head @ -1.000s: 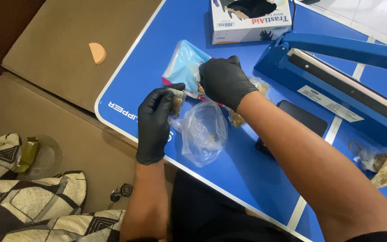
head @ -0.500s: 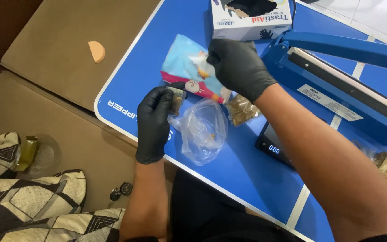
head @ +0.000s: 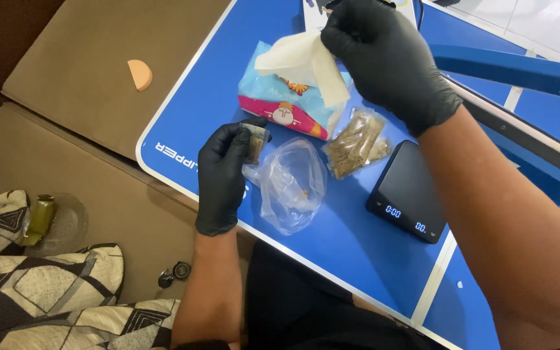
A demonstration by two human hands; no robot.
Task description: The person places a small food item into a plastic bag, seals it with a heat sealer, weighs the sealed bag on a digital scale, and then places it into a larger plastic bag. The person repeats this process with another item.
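Note:
Both my hands wear black gloves. My right hand (head: 387, 58) pinches a white tissue (head: 303, 61) and holds it up out of a blue and pink tissue pack (head: 280, 107) lying on the blue table (head: 196, 123). My left hand (head: 223, 175) grips a small brownish packet (head: 254, 141) near the table's front edge. A crumpled clear plastic bag (head: 290, 185) lies just right of that hand. A clear pouch of brown dried material (head: 354, 144) rests between the tissue pack and a small black digital scale (head: 406, 194).
A blue heat sealer (head: 526, 110) stretches along the table's right side. A box sits at the top edge behind my right hand. Left of the table are tan cushions (head: 66, 97), an orange half-disc (head: 140, 73), a patterned cloth (head: 46, 291) and a glass dish (head: 59, 223).
My right hand moved from the packet by my left hand up to the tissue pack and pulled a white tissue out. The scale became uncovered. My left hand stayed put.

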